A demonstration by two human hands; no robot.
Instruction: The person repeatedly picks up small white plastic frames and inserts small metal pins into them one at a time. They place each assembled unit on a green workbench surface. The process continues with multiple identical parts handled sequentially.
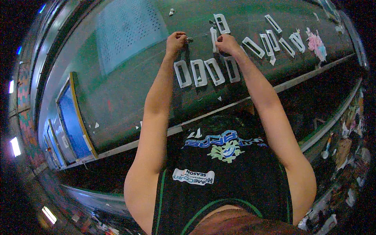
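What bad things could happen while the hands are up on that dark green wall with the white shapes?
1. The left hand pinches a small metal tool; it might slip and scratch the dark green wall.
2. The right hand presses a white cut-out strip; it could go on crooked or tear.
3. A forearm might brush the row of white rectangular cut-outs below and loosen one.

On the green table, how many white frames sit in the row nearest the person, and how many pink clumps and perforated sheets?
white rectangular frames, near row: 4
pink fluffy clump: 1
perforated pale sheet: 1
Total: 6
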